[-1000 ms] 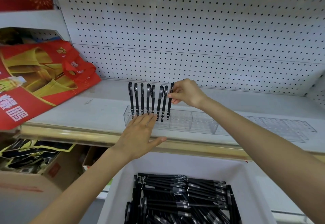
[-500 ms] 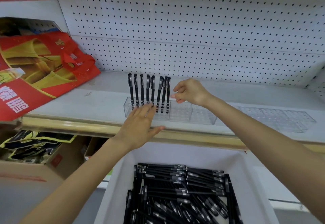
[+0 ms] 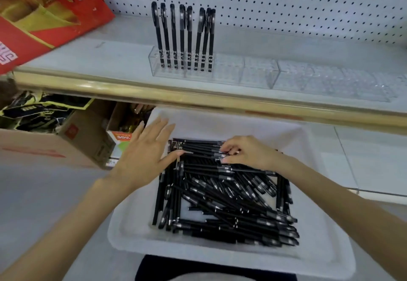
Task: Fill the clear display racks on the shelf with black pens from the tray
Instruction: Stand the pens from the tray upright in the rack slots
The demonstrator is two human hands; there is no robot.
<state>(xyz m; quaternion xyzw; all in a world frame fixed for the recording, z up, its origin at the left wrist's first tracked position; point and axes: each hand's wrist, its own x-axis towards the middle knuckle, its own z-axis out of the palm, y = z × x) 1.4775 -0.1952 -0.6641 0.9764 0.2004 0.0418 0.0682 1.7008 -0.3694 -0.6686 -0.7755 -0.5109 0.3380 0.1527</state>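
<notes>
A shelf [image 3: 110, 60] holds clear racks [image 3: 231, 69], with eight pens standing at the left end. Below it, a white tray [image 3: 132, 232] is heaped with black pens [image 3: 231, 203], likely light, stiff and slick. The right hand [image 3: 251, 152] has its fingers [image 3: 229, 148] curled, pinching one on top; mid-barrel looks like the best grip. The left hand [image 3: 145, 155] hovers flat, holding nothing.

Clear glossy plastic racks [image 3: 242, 71], matt black pens [image 3: 220, 192], white plastic tray [image 3: 132, 232], shiny brass-toned shelf edge [image 3: 154, 95].

A retail shop, by its fittings: a white pegboard [image 3: 286, 5] back wall above a shelf [image 3: 114, 60] with a gold front rail [image 3: 154, 94], clear display racks [image 3: 253, 71] holding upright black pens [image 3: 182, 36] — and a restocking tray [image 3: 132, 232] and cardboard boxes [image 3: 88, 141] of goods below.
</notes>
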